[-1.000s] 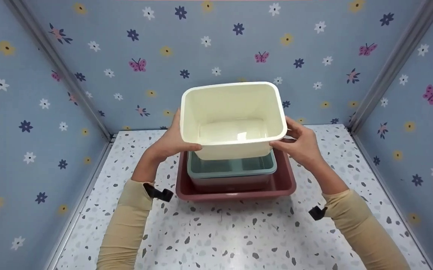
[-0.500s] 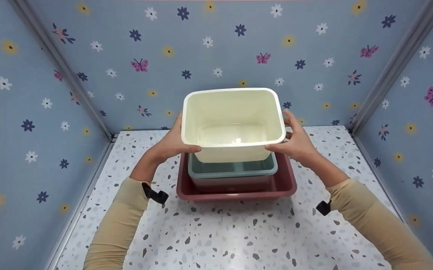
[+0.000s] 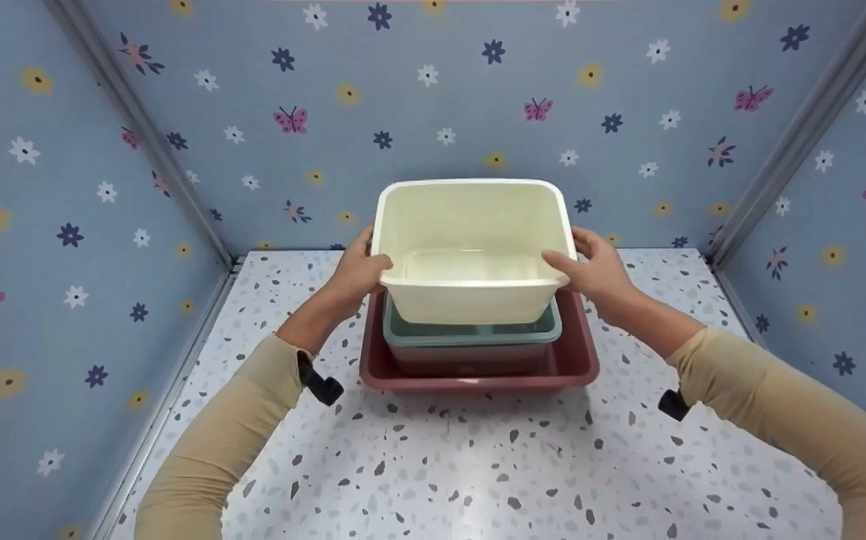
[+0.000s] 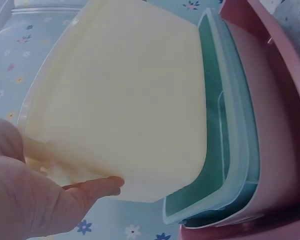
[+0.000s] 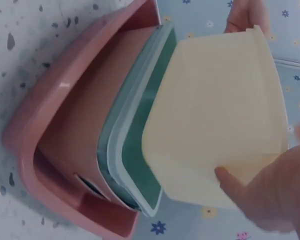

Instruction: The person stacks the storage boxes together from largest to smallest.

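Observation:
A cream rectangular plastic bin (image 3: 470, 304) is held up between both hands, its open top tipped toward the head camera. My left hand (image 3: 350, 281) grips its left end, thumb at the rim and fingers on the outer wall, as the left wrist view also shows. At the opposite end my right hand (image 3: 604, 276) holds it the same way, thumb over the rim. Directly below is a teal bin (image 3: 474, 340), nested in a pinkish bin (image 5: 97, 100). Both sit inside a wider dark pink tub (image 3: 478, 385). The cream bin's base overlaps the teal bin's opening in the head view.
The stack stands on a white speckled tabletop (image 3: 440, 465). A blue floral back wall (image 3: 418, 105) rises close behind it, with matching panels at left and right. Metal posts (image 3: 140, 135) run up the corners. Black straps (image 3: 320, 382) sit at the wrists.
The cream bin has come down slightly toward the teal bin, its front wall showing more. Both thumbs have shifted from the front wall to the rim at the ends. The lower stack stays put.

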`<state>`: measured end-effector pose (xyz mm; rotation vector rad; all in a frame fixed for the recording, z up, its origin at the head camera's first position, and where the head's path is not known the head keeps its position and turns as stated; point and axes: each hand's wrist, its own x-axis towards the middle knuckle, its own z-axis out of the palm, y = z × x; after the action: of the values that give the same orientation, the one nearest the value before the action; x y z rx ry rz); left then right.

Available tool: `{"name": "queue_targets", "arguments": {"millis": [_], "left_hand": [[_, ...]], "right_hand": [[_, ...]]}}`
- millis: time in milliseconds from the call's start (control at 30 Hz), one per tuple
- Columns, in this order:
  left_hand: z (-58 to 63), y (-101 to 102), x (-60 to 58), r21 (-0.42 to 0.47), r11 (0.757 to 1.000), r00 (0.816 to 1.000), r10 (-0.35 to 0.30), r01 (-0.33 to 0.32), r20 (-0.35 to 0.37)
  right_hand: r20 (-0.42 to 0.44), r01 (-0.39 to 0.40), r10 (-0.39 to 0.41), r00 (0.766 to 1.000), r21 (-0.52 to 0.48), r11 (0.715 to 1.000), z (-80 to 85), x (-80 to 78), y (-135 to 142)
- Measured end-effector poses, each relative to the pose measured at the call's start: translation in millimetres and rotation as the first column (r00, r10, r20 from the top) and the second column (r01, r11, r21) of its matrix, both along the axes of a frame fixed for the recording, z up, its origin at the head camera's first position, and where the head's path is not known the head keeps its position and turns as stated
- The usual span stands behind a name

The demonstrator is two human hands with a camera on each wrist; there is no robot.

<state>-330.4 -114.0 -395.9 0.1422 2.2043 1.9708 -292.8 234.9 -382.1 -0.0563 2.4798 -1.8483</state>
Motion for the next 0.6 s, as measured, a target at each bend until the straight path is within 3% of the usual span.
{"name": "queue_targets", "arguments": {"millis": [133,333,600], "left_hand": [[0.3,5.9,-1.7,-0.007,0.999,0.996,0.04,-0.039,0.082],[-4.1,9.2,-11.7,-0.019,0.994,0.977,0.107,-0.105,0.185],[-13.7,11.9,-16.1,-0.04,0.996,0.978,0.084,-0.077,0.189]], "right_hand": [[0.073,0.076,-0.08,0.994,0.061,0.995,1.8,-9.1,-3.6],[0.08,0.087,-0.101,0.992,0.163,0.983,-3.2,-20.0,-4.4],[0.035,0.052,-0.061,0.998,0.215,0.975,-13.1,-29.1,0.2]]}}
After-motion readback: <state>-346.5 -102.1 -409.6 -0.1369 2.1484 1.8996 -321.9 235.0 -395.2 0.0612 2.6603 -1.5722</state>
